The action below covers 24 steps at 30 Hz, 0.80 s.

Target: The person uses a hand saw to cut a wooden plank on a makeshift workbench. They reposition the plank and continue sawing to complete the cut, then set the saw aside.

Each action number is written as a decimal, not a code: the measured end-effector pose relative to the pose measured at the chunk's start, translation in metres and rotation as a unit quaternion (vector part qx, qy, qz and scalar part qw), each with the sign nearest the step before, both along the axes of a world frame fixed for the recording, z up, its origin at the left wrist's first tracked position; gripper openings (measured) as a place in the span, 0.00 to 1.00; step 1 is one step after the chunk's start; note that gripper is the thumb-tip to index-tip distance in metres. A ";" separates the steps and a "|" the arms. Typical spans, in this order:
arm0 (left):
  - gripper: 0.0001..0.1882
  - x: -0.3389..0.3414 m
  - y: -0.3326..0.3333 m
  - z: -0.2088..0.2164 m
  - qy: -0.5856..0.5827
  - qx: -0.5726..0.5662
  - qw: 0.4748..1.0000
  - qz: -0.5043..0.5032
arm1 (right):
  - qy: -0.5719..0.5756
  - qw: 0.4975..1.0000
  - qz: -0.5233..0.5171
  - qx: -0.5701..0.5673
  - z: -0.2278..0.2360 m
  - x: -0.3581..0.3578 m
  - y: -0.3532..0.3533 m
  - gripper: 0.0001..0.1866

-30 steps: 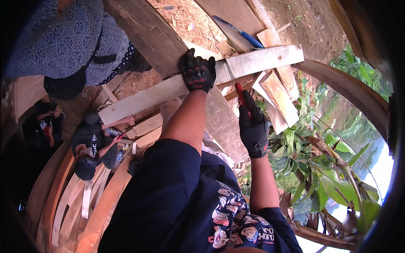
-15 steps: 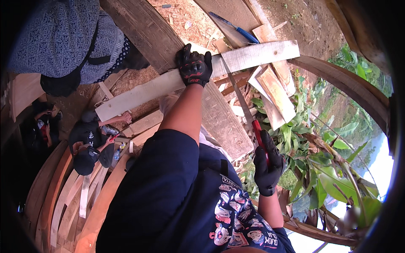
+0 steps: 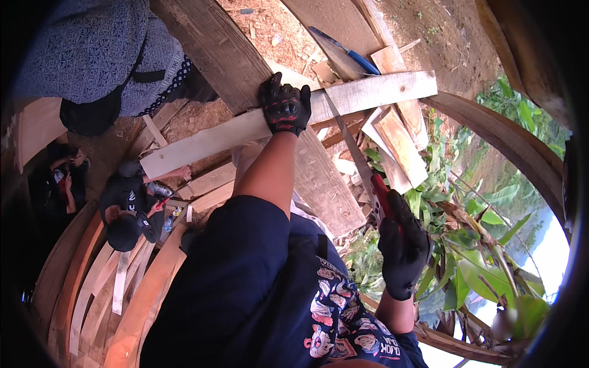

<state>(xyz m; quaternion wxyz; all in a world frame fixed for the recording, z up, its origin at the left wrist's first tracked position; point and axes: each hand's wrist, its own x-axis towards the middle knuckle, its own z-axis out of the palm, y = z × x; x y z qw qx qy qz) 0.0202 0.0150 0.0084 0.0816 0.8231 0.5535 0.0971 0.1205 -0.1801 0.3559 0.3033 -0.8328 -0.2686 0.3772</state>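
Note:
A pale, narrow wooden plank (image 3: 380, 87) lies across a thicker, weathered board (image 3: 328, 187). My left hand (image 3: 284, 107), in a black glove, grips the plank from above with its fingers over the far edge. Just right of that hand, the blade of a handsaw (image 3: 351, 138) meets the plank's edge, its tip at the far side. My right hand (image 3: 404, 248), also gloved in black, is closed round the saw's red handle and lies lower right, close to my body. How deep the blade sits in the wood I cannot tell.
Beyond the plank lies a blue-handled tool (image 3: 363, 63) with a blade. Offcuts (image 3: 399, 144) lean under the plank's right part. Blue patterned cloth (image 3: 80, 55) fills the upper left. A person in a dark cap (image 3: 124, 230) sits lower left near stacked planks (image 3: 132, 319). Leafy plants (image 3: 485, 267) grow at right.
My right hand has drawn the saw back toward my body and slightly right. My left hand keeps its hold on the plank. The whole view has shifted slightly.

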 end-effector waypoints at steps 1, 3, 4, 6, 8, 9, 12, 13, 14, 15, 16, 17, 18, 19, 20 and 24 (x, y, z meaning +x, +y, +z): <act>0.32 0.000 0.003 -0.006 -0.009 -0.015 1.000 -0.004 | 0.006 1.000 -0.020 -0.005 -0.003 0.015 -0.003 0.22; 0.31 -0.001 0.004 -0.011 -0.018 -0.042 0.999 -0.014 | 0.008 1.000 -0.024 -0.009 -0.005 0.035 -0.008 0.22; 0.31 -0.001 0.005 -0.010 -0.018 -0.038 0.999 -0.011 | -0.017 1.000 0.006 -0.006 -0.007 0.036 -0.006 0.22; 0.31 0.000 -0.002 -0.008 -0.021 -0.036 0.999 -0.003 | -0.048 0.999 0.020 0.015 -0.013 0.035 -0.007 0.22; 0.32 -0.004 -0.002 -0.011 -0.008 -0.030 0.999 0.007 | -0.030 0.999 -0.003 0.012 -0.014 0.024 -0.005 0.22; 0.32 -0.004 0.001 -0.013 -0.010 -0.032 0.999 0.010 | -0.010 1.000 -0.016 -0.002 -0.013 0.015 -0.001 0.23; 0.33 0.002 0.003 -0.006 -0.019 -0.059 0.998 0.001 | -0.109 0.989 0.095 0.010 -0.020 -0.028 -0.004 0.23; 0.33 0.003 0.001 -0.002 -0.018 -0.060 0.998 -0.004 | -0.073 0.993 0.085 -0.040 -0.013 -0.043 -0.004 0.23; 0.33 0.000 0.001 -0.002 -0.014 -0.062 0.998 -0.001 | -0.066 0.994 0.074 -0.050 -0.015 -0.055 -0.010 0.24; 0.34 -0.001 0.001 -0.003 -0.011 -0.049 0.999 -0.005 | -0.106 0.990 0.085 -0.034 -0.014 -0.055 -0.009 0.24; 0.33 -0.002 0.002 -0.005 -0.006 -0.048 0.999 -0.005 | -0.146 0.985 0.095 -0.019 -0.013 -0.054 -0.007 0.24; 0.33 -0.001 0.005 -0.007 -0.001 -0.048 0.999 -0.006 | -0.176 0.978 0.106 -0.027 -0.017 -0.046 -0.010 0.24; 0.33 0.001 0.003 -0.007 0.000 -0.050 0.999 -0.013 | -0.210 0.971 0.112 -0.040 -0.020 -0.035 -0.017 0.24; 0.33 -0.003 0.002 -0.007 0.003 -0.057 0.998 -0.003 | -0.243 0.954 0.162 -0.071 -0.019 -0.017 -0.018 0.24; 0.33 -0.003 0.003 -0.007 0.001 -0.066 0.998 -0.002 | -0.272 0.945 0.181 -0.013 -0.027 -0.003 -0.025 0.23; 0.32 -0.001 0.003 -0.013 0.002 -0.032 0.999 -0.006 | -0.248 0.939 0.238 -0.015 -0.013 0.009 -0.013 0.21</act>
